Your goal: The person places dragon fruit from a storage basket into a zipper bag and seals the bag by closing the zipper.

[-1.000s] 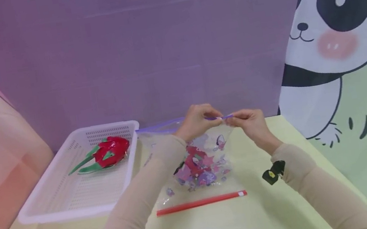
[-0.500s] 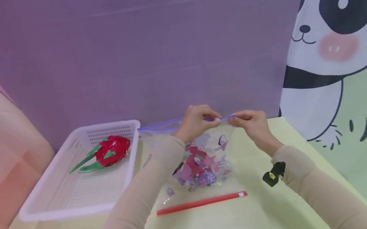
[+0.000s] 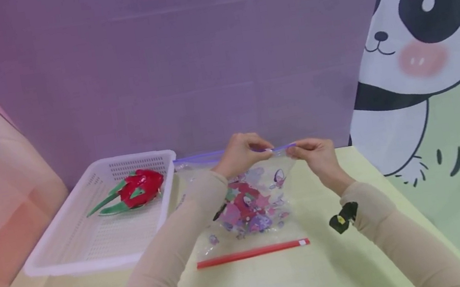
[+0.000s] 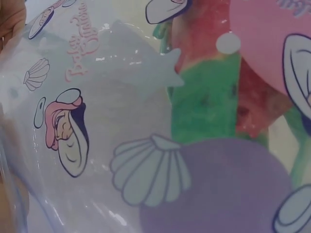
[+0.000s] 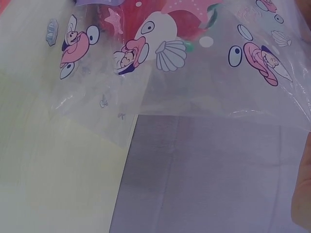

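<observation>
A clear zip bag printed with shells, stars and cartoon figures is held up by its purple zip strip. My left hand pinches the strip near a small pale slider. At the strip's right end, my right hand pinches the corner between thumb and fingers. Left of my left hand the strip's two purple edges stand apart. Through the film shows something red and green, partly covered by the print. In the right wrist view the bag's printed film hangs down with a hand at the right edge.
A white plastic basket stands at the left, holding a red dragon-fruit-like item with green leaves. A red zip strip with a white slider lies in front of the bag on the pale yellow table. A purple backdrop rises behind.
My left hand and the slider have moved slightly left along the purple strip, leaving more strip between the hands. My right hand keeps its pinch on the corner.
</observation>
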Available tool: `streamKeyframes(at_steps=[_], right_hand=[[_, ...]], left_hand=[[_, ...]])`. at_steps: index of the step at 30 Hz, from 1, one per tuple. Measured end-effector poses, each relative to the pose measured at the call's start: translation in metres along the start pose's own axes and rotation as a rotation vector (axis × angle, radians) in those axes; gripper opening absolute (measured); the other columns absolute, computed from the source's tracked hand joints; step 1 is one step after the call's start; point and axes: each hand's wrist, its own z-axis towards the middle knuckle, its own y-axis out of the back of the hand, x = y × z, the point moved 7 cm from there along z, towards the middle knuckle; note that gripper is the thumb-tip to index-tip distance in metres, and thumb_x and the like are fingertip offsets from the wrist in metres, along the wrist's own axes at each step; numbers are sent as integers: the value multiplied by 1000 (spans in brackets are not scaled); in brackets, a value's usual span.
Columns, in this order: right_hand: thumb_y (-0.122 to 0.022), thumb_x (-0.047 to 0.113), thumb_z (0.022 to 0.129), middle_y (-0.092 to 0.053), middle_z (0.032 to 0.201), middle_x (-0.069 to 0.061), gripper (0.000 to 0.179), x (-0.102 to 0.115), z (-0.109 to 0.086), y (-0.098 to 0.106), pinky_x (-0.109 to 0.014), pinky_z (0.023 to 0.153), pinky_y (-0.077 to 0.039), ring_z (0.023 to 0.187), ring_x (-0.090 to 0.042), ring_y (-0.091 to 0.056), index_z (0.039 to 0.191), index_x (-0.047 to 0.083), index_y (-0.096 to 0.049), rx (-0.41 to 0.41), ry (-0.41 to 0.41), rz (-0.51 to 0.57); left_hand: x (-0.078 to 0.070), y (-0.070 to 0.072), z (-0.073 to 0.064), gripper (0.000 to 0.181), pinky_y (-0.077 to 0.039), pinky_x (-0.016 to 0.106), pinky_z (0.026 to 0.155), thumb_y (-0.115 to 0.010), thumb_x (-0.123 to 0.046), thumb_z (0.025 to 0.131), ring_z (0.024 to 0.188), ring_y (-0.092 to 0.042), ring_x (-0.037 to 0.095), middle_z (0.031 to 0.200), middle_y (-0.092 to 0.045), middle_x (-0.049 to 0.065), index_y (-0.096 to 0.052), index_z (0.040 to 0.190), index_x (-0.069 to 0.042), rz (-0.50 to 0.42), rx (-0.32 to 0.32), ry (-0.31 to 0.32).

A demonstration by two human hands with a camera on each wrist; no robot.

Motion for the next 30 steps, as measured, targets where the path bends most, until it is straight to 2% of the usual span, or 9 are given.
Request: streamKeyframes(at_steps=[6,19,30], right_hand=[[-64,1,83,-69,70,15,30,1,2,0,-18,70,-53,66,-1,-65,73,29,-69,-5,-1,15],[-63,0,83,-69,70,16,32,-2,0,3,-18,70,-53,66,0,-65,72,30,-68,-14,-29,5],[-61,1,85,-69,71,16,31,-4,0,6,-17,70,-53,68,0,-66,73,29,-68,-8,-27,13]], left_hand=[[5,2,1,14,-51,21,65,-73,-14,77,74,-60,13,84,-67,1,-72,90,-8,-59,1,57],[12,4,-4,13,-52,23,66,-72,-15,79,76,-61,14,89,-68,2,-72,91,-10,-107,37,182],[17,9,-9,14,-54,34,72,-72,-14,78,80,-62,21,89,-67,2,-71,92,-11,-137,61,205]])
